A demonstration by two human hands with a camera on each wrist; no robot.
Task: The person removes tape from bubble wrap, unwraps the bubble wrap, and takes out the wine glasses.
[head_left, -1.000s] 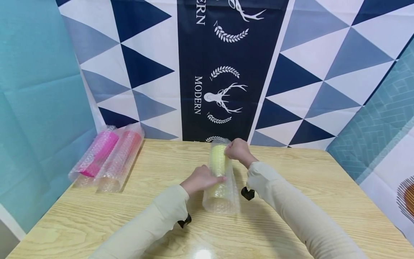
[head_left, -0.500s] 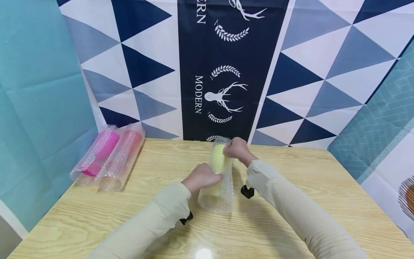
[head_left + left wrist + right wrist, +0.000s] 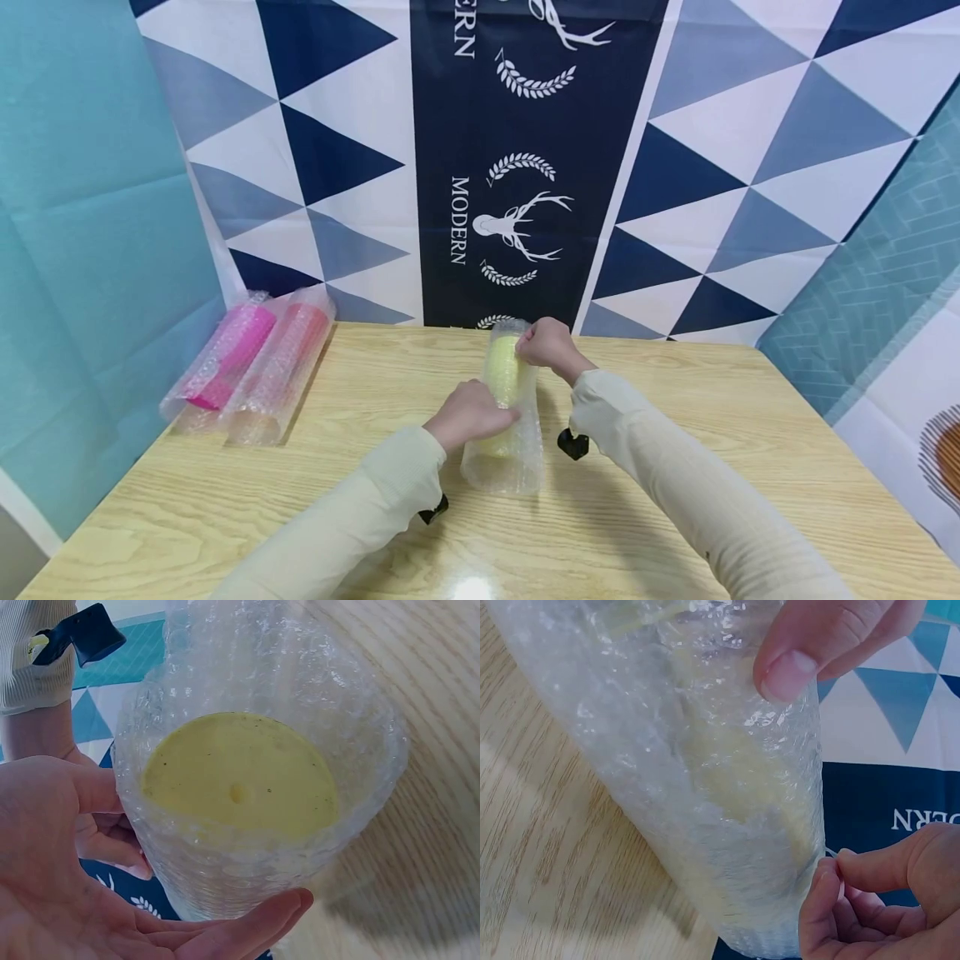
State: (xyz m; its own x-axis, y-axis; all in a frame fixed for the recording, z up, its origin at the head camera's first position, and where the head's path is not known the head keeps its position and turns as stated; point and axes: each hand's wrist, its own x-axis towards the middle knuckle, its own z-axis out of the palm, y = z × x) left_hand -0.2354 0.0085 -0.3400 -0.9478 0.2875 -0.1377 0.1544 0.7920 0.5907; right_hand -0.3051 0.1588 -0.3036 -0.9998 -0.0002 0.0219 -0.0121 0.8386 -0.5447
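A yellow cylinder (image 3: pixel 502 367) stands wrapped in clear bubble wrap (image 3: pixel 504 482) at the middle of the table, close to the back cloth. My left hand (image 3: pixel 471 412) holds the roll at mid-length, thumb laid across its front. Looking into the wrap's loose near end, the left wrist view shows the cylinder's flat round end (image 3: pixel 240 772), set back inside. Higher up, my right hand (image 3: pixel 549 343) pinches the bubble wrap's edge at the roll's right side. In the right wrist view its thumb and forefinger meet at that edge, the other fingers (image 3: pixel 821 907) curled.
Two more bubble-wrapped rolls, one pink (image 3: pixel 238 350) and one red (image 3: pixel 300 333), lie side by side at the table's left back. A patterned cloth (image 3: pixel 495 167) hangs behind the wooden table (image 3: pixel 675 417). Each wrist bears a black camera mount (image 3: pixel 573 444).
The roll's near end has swung slightly left, and my left thumb has drawn back a little. My right hand keeps its pinch and has shifted slightly left.
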